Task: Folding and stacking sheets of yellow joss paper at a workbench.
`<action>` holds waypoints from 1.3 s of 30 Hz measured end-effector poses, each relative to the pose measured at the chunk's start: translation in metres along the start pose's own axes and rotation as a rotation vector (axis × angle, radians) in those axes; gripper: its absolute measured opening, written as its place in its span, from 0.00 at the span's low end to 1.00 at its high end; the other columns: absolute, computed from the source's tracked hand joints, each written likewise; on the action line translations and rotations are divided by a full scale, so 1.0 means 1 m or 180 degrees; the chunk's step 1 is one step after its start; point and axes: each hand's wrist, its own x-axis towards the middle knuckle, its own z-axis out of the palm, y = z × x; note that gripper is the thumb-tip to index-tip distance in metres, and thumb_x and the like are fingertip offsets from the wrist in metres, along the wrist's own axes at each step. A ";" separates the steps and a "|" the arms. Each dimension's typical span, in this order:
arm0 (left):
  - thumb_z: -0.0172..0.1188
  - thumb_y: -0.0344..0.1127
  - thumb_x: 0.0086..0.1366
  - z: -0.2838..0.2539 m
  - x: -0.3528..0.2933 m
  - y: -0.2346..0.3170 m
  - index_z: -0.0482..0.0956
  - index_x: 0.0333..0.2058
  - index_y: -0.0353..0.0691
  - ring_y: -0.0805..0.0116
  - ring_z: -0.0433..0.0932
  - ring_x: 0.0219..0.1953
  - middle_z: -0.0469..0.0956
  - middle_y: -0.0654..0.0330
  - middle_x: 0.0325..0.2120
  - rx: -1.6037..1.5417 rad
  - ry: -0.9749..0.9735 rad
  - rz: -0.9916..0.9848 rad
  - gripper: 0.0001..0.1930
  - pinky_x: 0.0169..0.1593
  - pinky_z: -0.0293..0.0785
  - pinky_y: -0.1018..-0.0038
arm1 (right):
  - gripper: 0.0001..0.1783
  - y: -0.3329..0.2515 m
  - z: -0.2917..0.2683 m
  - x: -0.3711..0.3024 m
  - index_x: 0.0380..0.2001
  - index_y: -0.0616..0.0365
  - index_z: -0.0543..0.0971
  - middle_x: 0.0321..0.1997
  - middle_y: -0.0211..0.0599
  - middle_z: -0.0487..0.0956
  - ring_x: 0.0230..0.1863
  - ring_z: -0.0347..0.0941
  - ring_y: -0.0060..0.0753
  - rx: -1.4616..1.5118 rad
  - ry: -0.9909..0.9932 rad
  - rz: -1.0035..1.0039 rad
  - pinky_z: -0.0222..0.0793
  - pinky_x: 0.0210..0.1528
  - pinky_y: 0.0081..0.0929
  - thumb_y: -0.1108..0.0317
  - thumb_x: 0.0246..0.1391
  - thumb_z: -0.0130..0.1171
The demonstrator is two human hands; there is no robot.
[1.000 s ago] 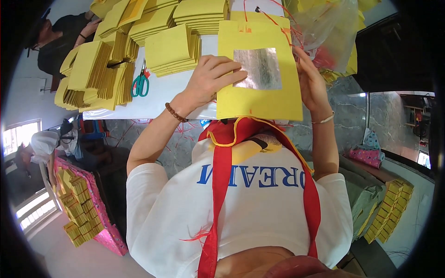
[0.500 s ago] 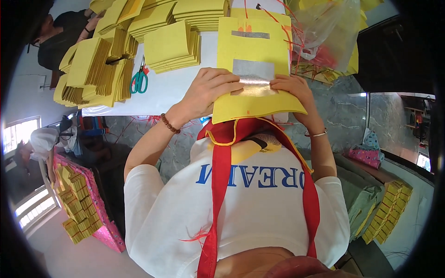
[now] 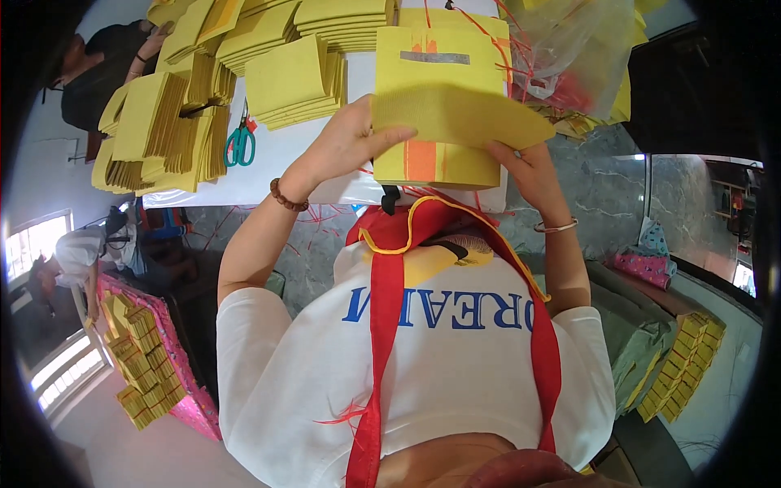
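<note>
A yellow paper sheet [image 3: 464,116] is bent up and away from me, its near edge raised over the stack of yellow paper [image 3: 480,167] at the table's front. My left hand [image 3: 355,145] grips the sheet's left side, thumb stretched across in front of it. At the right side my right hand [image 3: 527,169] pinches the same sheet between thumb and fingers. A grey strip [image 3: 435,58] shows on the flat far part of the paper. Orange marking [image 3: 421,161] runs down the near side of the stack. The lifted sheet covers its own middle.
Teal-handled scissors [image 3: 239,146] lie left of my hands, near piles of folded yellow paper [image 3: 293,77]. Red strings [image 3: 521,61] and a clear plastic bag [image 3: 582,73] are at the right. Another person [image 3: 106,73] sits at the far left.
The sheet's near edge has been lifted and bent away from me, hiding the silver foil square that showed before. Both hands have shifted from the foil to the sheet's sides.
</note>
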 end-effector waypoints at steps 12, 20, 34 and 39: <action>0.54 0.25 0.59 0.014 0.019 -0.002 0.48 0.61 0.42 0.81 0.65 0.24 0.70 0.66 0.23 -0.1848 0.1114 0.0093 0.34 0.27 0.61 0.82 | 0.20 -0.004 -0.001 0.017 0.49 0.64 0.69 0.45 0.32 0.75 0.44 0.69 0.20 0.0883 0.0142 0.0932 0.64 0.47 0.20 0.68 0.55 0.55; 0.53 0.27 0.59 0.008 0.009 -0.006 0.68 0.52 0.40 0.79 0.61 0.18 0.66 0.63 0.19 -0.0666 0.0751 -0.0474 0.20 0.22 0.58 0.78 | 0.28 -0.022 0.020 0.021 0.57 0.58 0.65 0.47 0.38 0.74 0.45 0.70 0.22 0.1369 0.0868 0.0779 0.67 0.46 0.20 0.73 0.51 0.57; 0.52 0.26 0.58 0.003 0.014 0.003 0.74 0.46 0.39 0.56 0.73 0.22 0.73 0.51 0.24 0.0715 0.0771 0.0093 0.16 0.28 0.69 0.67 | 0.20 -0.020 0.010 0.022 0.48 0.59 0.74 0.38 0.39 0.77 0.38 0.72 0.24 0.0029 0.0586 0.0724 0.67 0.39 0.19 0.70 0.50 0.59; 0.52 0.26 0.58 0.002 0.014 0.001 0.74 0.47 0.40 0.55 0.73 0.23 0.73 0.52 0.25 0.0631 0.0680 -0.0056 0.16 0.28 0.69 0.67 | 0.20 -0.015 0.011 0.021 0.47 0.58 0.75 0.35 0.42 0.77 0.34 0.74 0.32 -0.0306 0.0581 0.0730 0.67 0.36 0.22 0.69 0.47 0.60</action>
